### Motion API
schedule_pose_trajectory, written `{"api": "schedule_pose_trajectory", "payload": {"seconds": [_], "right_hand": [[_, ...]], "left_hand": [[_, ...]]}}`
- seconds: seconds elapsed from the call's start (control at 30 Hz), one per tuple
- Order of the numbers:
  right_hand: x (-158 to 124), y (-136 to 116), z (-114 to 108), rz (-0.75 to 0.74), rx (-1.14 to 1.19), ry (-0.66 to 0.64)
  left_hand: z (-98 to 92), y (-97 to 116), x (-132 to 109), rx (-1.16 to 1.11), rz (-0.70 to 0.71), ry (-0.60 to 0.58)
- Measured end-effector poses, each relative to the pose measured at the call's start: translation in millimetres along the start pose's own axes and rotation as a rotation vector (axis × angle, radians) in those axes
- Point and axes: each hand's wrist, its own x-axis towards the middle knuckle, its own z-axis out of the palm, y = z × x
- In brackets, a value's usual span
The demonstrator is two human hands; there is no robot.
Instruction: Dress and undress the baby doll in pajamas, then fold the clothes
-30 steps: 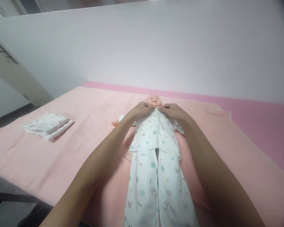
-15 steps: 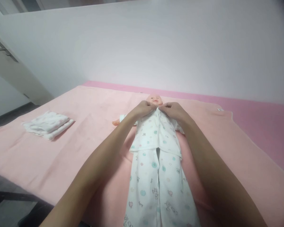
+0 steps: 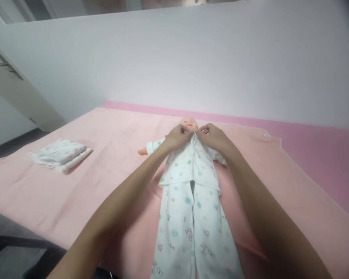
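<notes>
A baby doll lies on its back, its head away from me, in a white patterned outfit with a front opening. The long legs of the outfit run toward me. At the collar, just under the doll's chin, my left hand pinches the left edge of the cloth. My right hand pinches the collar from the right side, its fingertips close to those of the left. The small fastening between the fingers is too small to make out. One doll hand sticks out of its sleeve at the left.
A folded white patterned cloth lies on the left of the pink sheet. Beyond the sheet is a pink surface against a pale wall. A door with a handle stands at the far left.
Both hands stay at the collar, with the fingers slightly shifted. The view has moved a little, and more of the doll's left-side sleeve shows.
</notes>
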Motion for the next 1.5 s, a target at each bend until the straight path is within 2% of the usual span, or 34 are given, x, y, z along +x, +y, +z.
{"api": "schedule_pose_trajectory", "payload": {"seconds": [0.1,0.2,0.27,0.33,0.43,0.5,0.57,0.63,0.73,0.8,0.9,0.97,1.03,1.1,1.2,1.27,1.33,1.4,1.5], "right_hand": [[-46,3,-18,-0.129,-0.063,0.008],[-103,18,-28,-0.282,-0.159,-0.126],[-131,31,-21,-0.336,-0.211,-0.194],[-145,42,-5,-0.386,-0.235,-0.172],[-145,46,19,-0.444,-0.283,-0.049],[-140,42,22,-0.45,-0.298,-0.003],[-135,40,11,-0.409,-0.248,0.007],[-130,48,-13,-0.317,-0.17,0.045],[-125,92,-53,-0.128,-0.168,0.171],[-125,134,-71,-0.051,-0.214,0.101],[-131,190,-79,-0.035,-0.284,-0.034],[-136,206,-75,0.001,-0.334,-0.014],[-138,202,-69,0.011,-0.347,0.074],[-134,179,-62,-0.059,-0.293,0.148],[-117,130,-47,-0.209,-0.136,0.09],[-100,99,-36,-0.287,-0.032,0.004],[-81,78,-24,-0.326,0.03,-0.077],[-65,66,-16,-0.318,0.039,-0.137],[-50,62,-13,-0.271,0.009,-0.231]], "left_hand": [[-11.4,-2,-46,0.12,0.17,0.053],[-22.1,-9,-104,0.27,0.294,-0.103],[-20.9,-13,-134,0.348,0.306,-0.165],[-12.5,-16,-148,0.408,0.308,-0.132],[2.6,-16,-148,0.498,0.337,-0.043],[5.2,-15,-141,0.512,0.358,-0.015],[-3.0,-19,-134,0.424,0.301,0.019],[-22.4,-30,-129,0.283,0.168,0.103],[-63.7,-58,-131,0.211,-0.038,0.277],[-89.4,-79,-140,0.324,-0.184,0.293],[-111.6,-98,-156,0.522,-0.264,0.226],[-113.5,-101,-161,0.6,-0.226,0.244],[-107.0,-97,-158,0.632,-0.119,0.294],[-94.5,-88,-146,0.597,0.051,0.304],[-70.0,-69,-115,0.421,0.252,0.148],[-54.3,-57,-91,0.309,0.272,-0.013],[-43.0,-47,-69,0.247,0.249,-0.106],[-37.7,-41,-54,0.199,0.204,-0.16],[-38.7,-38,-47,0.174,0.109,-0.275]]}}
